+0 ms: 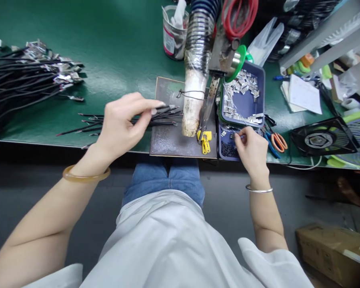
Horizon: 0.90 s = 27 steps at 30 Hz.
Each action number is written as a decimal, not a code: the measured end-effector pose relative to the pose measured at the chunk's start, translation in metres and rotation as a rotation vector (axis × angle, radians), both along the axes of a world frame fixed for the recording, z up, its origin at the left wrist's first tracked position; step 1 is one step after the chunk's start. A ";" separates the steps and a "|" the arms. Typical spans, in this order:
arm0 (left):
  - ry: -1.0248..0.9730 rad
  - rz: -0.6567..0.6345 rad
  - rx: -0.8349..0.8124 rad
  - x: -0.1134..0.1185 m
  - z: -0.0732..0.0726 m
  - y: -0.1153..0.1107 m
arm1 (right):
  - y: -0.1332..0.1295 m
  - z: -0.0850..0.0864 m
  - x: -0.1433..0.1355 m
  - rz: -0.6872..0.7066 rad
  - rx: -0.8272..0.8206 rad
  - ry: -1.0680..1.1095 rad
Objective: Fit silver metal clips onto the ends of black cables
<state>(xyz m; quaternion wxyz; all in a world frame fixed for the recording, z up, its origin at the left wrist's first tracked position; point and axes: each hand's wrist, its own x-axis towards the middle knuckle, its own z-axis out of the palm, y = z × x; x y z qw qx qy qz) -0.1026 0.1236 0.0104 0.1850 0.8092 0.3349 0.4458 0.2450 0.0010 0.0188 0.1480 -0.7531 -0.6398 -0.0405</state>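
My left hand (123,120) is closed in a pinch on the end of a black cable (167,107), held above the left part of the brown board. Beneath and beside that hand lie several loose black cables (90,124) with stripped ends. My right hand (252,150) is closed, thumb and fingertips together, over the front blue bin (229,158). Small black parts (228,149) fill part of that bin. Whatever sits between the right fingertips is too small to make out. Just behind stands a larger blue bin (259,76) holding silvery metal connectors (243,86).
A taped duct hose (195,84) and a soldering tool (211,96) with a yellow piece (206,142) stand over the board (168,140). Finished-looking cables (57,72) are piled left. Pliers (271,144), cutters (279,142), a black fan (324,138) and a cup (169,40) surround the area.
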 end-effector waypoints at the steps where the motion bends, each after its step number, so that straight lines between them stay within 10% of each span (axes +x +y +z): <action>1: -0.052 0.036 -0.020 0.001 0.004 0.002 | 0.004 -0.001 -0.003 0.009 -0.028 -0.028; 8: -0.066 0.196 0.077 0.014 0.040 -0.055 | 0.008 -0.001 -0.006 0.078 -0.091 -0.065; 17: -0.677 -0.103 -0.970 0.059 0.005 -0.102 | 0.000 -0.011 0.010 0.021 0.033 0.136; 27: -0.699 -0.116 -1.048 0.085 0.003 -0.111 | -0.037 0.007 -0.069 0.058 0.356 0.953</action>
